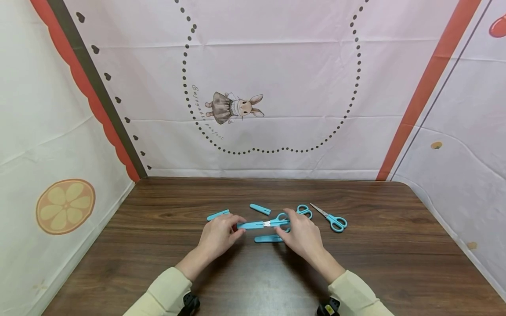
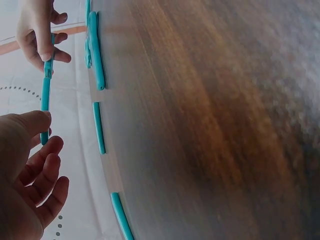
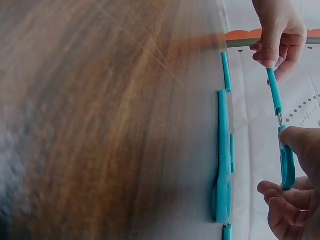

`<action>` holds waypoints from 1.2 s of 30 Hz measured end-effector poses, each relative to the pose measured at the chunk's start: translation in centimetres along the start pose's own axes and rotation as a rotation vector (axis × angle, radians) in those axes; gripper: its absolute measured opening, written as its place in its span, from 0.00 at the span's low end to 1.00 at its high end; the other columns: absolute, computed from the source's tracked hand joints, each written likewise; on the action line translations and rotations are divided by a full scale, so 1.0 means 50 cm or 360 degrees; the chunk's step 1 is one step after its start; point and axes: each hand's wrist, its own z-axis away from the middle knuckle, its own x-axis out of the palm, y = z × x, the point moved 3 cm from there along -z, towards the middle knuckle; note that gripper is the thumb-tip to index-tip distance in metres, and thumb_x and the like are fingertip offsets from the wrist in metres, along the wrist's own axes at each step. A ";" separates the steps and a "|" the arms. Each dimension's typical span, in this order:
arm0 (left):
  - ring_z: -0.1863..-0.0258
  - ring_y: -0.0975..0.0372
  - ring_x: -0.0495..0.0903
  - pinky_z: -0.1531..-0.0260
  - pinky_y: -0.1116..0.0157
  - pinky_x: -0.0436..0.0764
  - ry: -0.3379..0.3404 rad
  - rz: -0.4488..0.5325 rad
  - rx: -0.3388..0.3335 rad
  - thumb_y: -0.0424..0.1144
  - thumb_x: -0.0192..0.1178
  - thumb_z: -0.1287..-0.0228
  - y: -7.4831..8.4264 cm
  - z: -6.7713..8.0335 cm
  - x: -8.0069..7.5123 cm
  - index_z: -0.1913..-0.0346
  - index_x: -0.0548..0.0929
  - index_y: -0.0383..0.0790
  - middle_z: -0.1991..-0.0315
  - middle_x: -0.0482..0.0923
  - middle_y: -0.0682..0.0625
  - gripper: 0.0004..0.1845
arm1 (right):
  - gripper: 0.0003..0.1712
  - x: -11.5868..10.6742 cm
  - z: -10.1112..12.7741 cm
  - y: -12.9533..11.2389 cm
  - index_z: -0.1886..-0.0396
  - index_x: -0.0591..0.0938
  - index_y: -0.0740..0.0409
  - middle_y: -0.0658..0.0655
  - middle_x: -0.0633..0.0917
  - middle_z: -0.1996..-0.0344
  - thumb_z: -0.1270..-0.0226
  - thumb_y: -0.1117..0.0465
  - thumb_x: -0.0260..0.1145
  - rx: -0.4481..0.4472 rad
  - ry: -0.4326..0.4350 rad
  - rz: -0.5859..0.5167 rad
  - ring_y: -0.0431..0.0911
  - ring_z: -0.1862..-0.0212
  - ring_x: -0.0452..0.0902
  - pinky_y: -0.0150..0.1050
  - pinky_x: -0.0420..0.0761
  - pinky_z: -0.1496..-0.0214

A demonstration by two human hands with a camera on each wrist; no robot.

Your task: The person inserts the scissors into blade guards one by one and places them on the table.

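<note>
Holding teal scissors (image 1: 276, 222) by the handle, right hand (image 1: 301, 237) grips them just above the wooden worktop (image 1: 387, 245). Left hand (image 1: 218, 234) pinches the teal blade cover (image 1: 251, 225), which sits on the blades with a sliver of metal showing. Loose covers (image 1: 269, 238) lie beside; second scissors (image 1: 331, 218), uncovered, lie to the right.

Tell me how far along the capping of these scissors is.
Nothing clearly finished: the scissors behind the right hand are partly hidden. In hand: the left hand holds a blue cap on the blades of scissors gripped by the right hand; a sliver of blade still shows. Left: the bare-bladed scissors at right, with loose caps lying on the table.
</note>
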 end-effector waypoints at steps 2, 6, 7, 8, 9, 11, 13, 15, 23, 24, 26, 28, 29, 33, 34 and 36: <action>0.81 0.73 0.66 0.83 0.76 0.65 -0.0006 0.0006 -0.0004 0.44 0.68 0.48 0.001 0.000 0.000 0.64 0.84 0.52 0.78 0.73 0.63 0.08 | 0.33 -0.001 0.000 0.000 0.45 0.76 0.54 0.51 0.81 0.74 0.48 0.41 0.68 0.0012 -0.0002 -0.0005 0.39 0.81 0.69 0.33 0.65 0.85; 0.80 0.73 0.67 0.82 0.76 0.65 -0.0007 0.0026 -0.0001 0.44 0.68 0.48 0.001 0.001 0.000 0.64 0.84 0.52 0.77 0.74 0.63 0.07 | 0.32 -0.003 -0.001 0.000 0.47 0.76 0.54 0.50 0.80 0.76 0.48 0.42 0.68 0.0012 0.0007 -0.0015 0.37 0.83 0.65 0.32 0.63 0.85; 0.80 0.72 0.68 0.82 0.76 0.65 -0.0006 0.0029 -0.0001 0.44 0.68 0.47 0.001 0.001 0.001 0.64 0.84 0.52 0.77 0.74 0.63 0.07 | 0.32 -0.003 -0.001 -0.001 0.47 0.76 0.54 0.49 0.80 0.77 0.48 0.42 0.68 0.0010 0.0010 -0.0017 0.37 0.83 0.65 0.32 0.63 0.86; 0.80 0.72 0.68 0.82 0.76 0.65 -0.0004 0.0033 0.0001 0.44 0.68 0.47 0.001 0.002 0.001 0.64 0.84 0.52 0.77 0.74 0.63 0.07 | 0.32 -0.003 -0.001 -0.001 0.47 0.77 0.54 0.49 0.80 0.76 0.48 0.42 0.68 0.0008 0.0012 -0.0019 0.36 0.84 0.64 0.32 0.62 0.86; 0.80 0.72 0.68 0.82 0.76 0.65 -0.0001 0.0038 0.0004 0.44 0.68 0.47 0.001 0.002 0.001 0.64 0.84 0.52 0.77 0.74 0.63 0.07 | 0.32 -0.004 -0.001 -0.001 0.47 0.77 0.54 0.49 0.80 0.76 0.48 0.42 0.68 0.0007 0.0013 -0.0023 0.36 0.84 0.64 0.32 0.62 0.86; 0.79 0.71 0.69 0.81 0.76 0.66 0.0005 0.0047 0.0010 0.44 0.67 0.47 0.001 0.002 0.002 0.64 0.84 0.51 0.77 0.74 0.63 0.07 | 0.31 -0.004 -0.001 -0.001 0.47 0.77 0.54 0.50 0.81 0.76 0.48 0.42 0.68 0.0005 0.0015 -0.0028 0.36 0.84 0.64 0.32 0.62 0.86; 0.79 0.72 0.69 0.81 0.77 0.66 0.0014 0.0050 0.0018 0.44 0.67 0.47 0.001 0.002 0.002 0.64 0.84 0.51 0.77 0.74 0.63 0.07 | 0.31 -0.005 -0.001 -0.001 0.47 0.77 0.54 0.50 0.82 0.74 0.48 0.42 0.68 0.0005 0.0015 -0.0032 0.36 0.83 0.65 0.32 0.63 0.85; 0.79 0.73 0.68 0.81 0.77 0.66 0.0020 0.0052 0.0027 0.43 0.67 0.47 0.002 0.002 0.002 0.64 0.84 0.51 0.77 0.74 0.63 0.07 | 0.32 -0.005 0.000 -0.001 0.48 0.77 0.54 0.51 0.82 0.73 0.48 0.42 0.68 0.0004 0.0022 -0.0031 0.37 0.83 0.66 0.32 0.63 0.85; 0.80 0.73 0.66 0.81 0.76 0.66 0.0030 0.0064 0.0041 0.43 0.67 0.46 0.003 0.004 0.002 0.64 0.84 0.51 0.77 0.73 0.62 0.06 | 0.31 0.000 0.003 -0.002 0.49 0.77 0.54 0.52 0.83 0.70 0.49 0.42 0.69 -0.0022 0.0061 -0.0013 0.38 0.80 0.70 0.32 0.66 0.83; 0.80 0.73 0.66 0.81 0.76 0.66 0.0031 0.0063 0.0044 0.43 0.67 0.46 0.003 0.004 0.002 0.64 0.84 0.51 0.77 0.73 0.62 0.06 | 0.31 0.001 0.004 -0.002 0.49 0.77 0.54 0.52 0.83 0.70 0.49 0.42 0.69 -0.0030 0.0063 -0.0011 0.38 0.80 0.71 0.32 0.67 0.83; 0.80 0.73 0.66 0.81 0.76 0.66 0.0036 0.0062 0.0050 0.43 0.67 0.47 0.004 0.004 0.002 0.64 0.84 0.51 0.77 0.73 0.62 0.06 | 0.30 0.003 0.005 -0.003 0.49 0.78 0.55 0.52 0.83 0.69 0.49 0.43 0.69 -0.0048 0.0075 -0.0004 0.38 0.79 0.71 0.32 0.67 0.82; 0.80 0.73 0.66 0.81 0.76 0.66 0.0044 0.0059 0.0057 0.42 0.68 0.47 0.004 0.004 0.003 0.65 0.84 0.52 0.77 0.73 0.62 0.06 | 0.30 0.003 0.006 -0.003 0.50 0.78 0.55 0.52 0.83 0.70 0.49 0.43 0.69 -0.0065 0.0090 -0.0001 0.38 0.79 0.71 0.32 0.67 0.82; 0.80 0.73 0.66 0.81 0.76 0.65 0.0047 0.0056 0.0059 0.42 0.68 0.47 0.004 0.004 0.004 0.65 0.84 0.52 0.78 0.73 0.63 0.06 | 0.30 0.003 0.007 -0.003 0.50 0.78 0.55 0.52 0.83 0.70 0.49 0.43 0.69 -0.0072 0.0100 0.0002 0.38 0.80 0.70 0.32 0.67 0.82; 0.80 0.73 0.65 0.81 0.76 0.65 0.0061 0.0041 0.0066 0.43 0.68 0.47 0.005 0.004 0.006 0.65 0.84 0.52 0.78 0.72 0.63 0.06 | 0.30 -0.001 0.006 -0.004 0.50 0.78 0.55 0.52 0.83 0.71 0.49 0.43 0.70 -0.0090 0.0136 0.0004 0.37 0.80 0.70 0.32 0.66 0.83; 0.80 0.73 0.65 0.81 0.76 0.65 0.0063 0.0039 0.0068 0.43 0.68 0.47 0.005 0.004 0.006 0.65 0.84 0.52 0.78 0.72 0.63 0.06 | 0.30 -0.002 0.006 -0.004 0.51 0.78 0.55 0.52 0.83 0.71 0.49 0.43 0.70 -0.0092 0.0141 0.0003 0.37 0.81 0.70 0.32 0.66 0.83; 0.80 0.73 0.65 0.81 0.76 0.65 0.0070 0.0035 0.0075 0.44 0.67 0.47 0.006 0.004 0.006 0.64 0.84 0.52 0.78 0.72 0.63 0.06 | 0.29 -0.003 0.005 -0.004 0.51 0.78 0.55 0.52 0.83 0.71 0.49 0.43 0.70 -0.0094 0.0144 0.0004 0.38 0.81 0.70 0.32 0.66 0.83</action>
